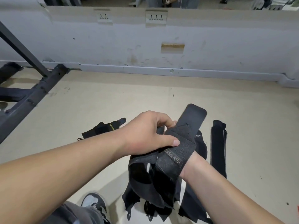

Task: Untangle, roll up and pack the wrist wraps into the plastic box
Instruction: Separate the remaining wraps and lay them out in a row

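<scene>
A tangled bundle of black wrist wraps (161, 175) hangs over the floor (113, 94), gripped at its top by the left hand (145, 131). The right hand (188, 166) is swathed in a wrap, so I cannot tell how its fingers lie. A flat strap (218, 146) and a crumpled wrap (103, 128) lie either side; nothing looks rolled and no box shows, so the task seems barely begun.

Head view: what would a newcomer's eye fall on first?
Dead centre, the left hand grips a tangle of black wrist wraps that hangs below it. One flat wrap lies straight on the floor to the right of the tangle, and a crumpled wrap lies to its left.
</scene>
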